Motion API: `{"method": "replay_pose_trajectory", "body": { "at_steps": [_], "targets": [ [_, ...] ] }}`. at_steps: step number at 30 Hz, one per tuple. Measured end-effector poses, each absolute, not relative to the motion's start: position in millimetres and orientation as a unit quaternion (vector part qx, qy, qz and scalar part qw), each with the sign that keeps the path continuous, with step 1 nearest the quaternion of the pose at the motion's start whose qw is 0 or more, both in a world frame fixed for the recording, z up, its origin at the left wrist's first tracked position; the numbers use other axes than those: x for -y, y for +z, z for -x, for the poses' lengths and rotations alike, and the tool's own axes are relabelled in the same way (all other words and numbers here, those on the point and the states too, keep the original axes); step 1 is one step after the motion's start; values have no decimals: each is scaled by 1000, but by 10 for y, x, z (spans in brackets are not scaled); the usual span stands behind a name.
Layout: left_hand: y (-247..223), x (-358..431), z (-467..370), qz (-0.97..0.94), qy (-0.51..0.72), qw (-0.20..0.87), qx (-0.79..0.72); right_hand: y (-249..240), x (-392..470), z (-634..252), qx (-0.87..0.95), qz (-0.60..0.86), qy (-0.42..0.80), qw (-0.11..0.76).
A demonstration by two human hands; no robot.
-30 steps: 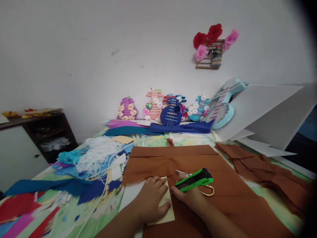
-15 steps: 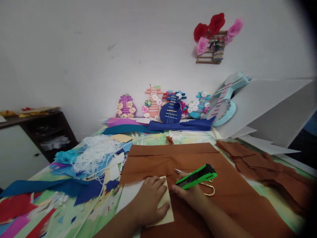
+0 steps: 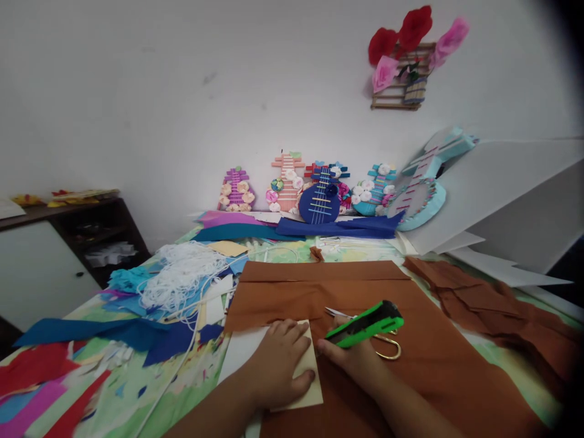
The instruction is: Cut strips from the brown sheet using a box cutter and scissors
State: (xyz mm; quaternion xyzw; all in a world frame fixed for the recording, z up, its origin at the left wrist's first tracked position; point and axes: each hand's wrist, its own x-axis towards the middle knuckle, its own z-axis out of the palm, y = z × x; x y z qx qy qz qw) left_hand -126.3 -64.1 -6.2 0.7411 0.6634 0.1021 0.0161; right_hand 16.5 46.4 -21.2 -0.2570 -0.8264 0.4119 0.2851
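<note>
Nearest: the left hand [image 3: 283,365] lies palm down, fingers extended and slightly apart, gripping nothing. It presses on a pale yellow rectangular card [image 3: 312,389], seemingly so the card will not slide. The card rests on a wide russet-brown cloth-like sheet [image 3: 387,395], its straight right edge turned toward the other hand, a position that would suit a guide. A flat white sheet [image 3: 241,350] shows at the left, beside the left wrist.

Just right of the card, the right hand [image 3: 356,359] is closed around a bright green and black plastic cutter [image 3: 369,322], thumb along its side. Cutter held slantwise, butt end up and to the right, working end down toward the card; probably a grip for control at the tip. The fingers hide that tip, so whether a blade touches the brown sheet cannot be told.

Slightly farther, scissors with gold-coloured loop handles [image 3: 390,358] lie on the brown sheet, partly behind the right hand, within easy reach.

Left of the sheet: a tangled heap of white string [image 3: 182,274]. Right: crumpled brown strips [image 3: 483,304], apart from the main sheet.

Far side: a round dark-blue model lute [image 3: 319,204] stands upright near the wall, away from the handwork.
</note>
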Motion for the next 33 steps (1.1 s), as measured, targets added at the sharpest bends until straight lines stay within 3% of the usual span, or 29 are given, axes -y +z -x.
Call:
{"method": "replay_pose_trajectory", "body": {
  "at_steps": [11,15,28,33],
  "targets": [
    [-54,643,1259,-739,99,30,-666,-169,-401,-140,834,265,418,245],
    [-57,649,1267,-738,100,34,-667,-169,-441,-156,820,257,434,270],
    [-104,629,1285,-742,115,12,-660,-216,-407,-102,846,289,355,272],
    [-79,627,1285,-739,109,26,-664,-167,-464,-159,818,267,436,263]
  ]
}}
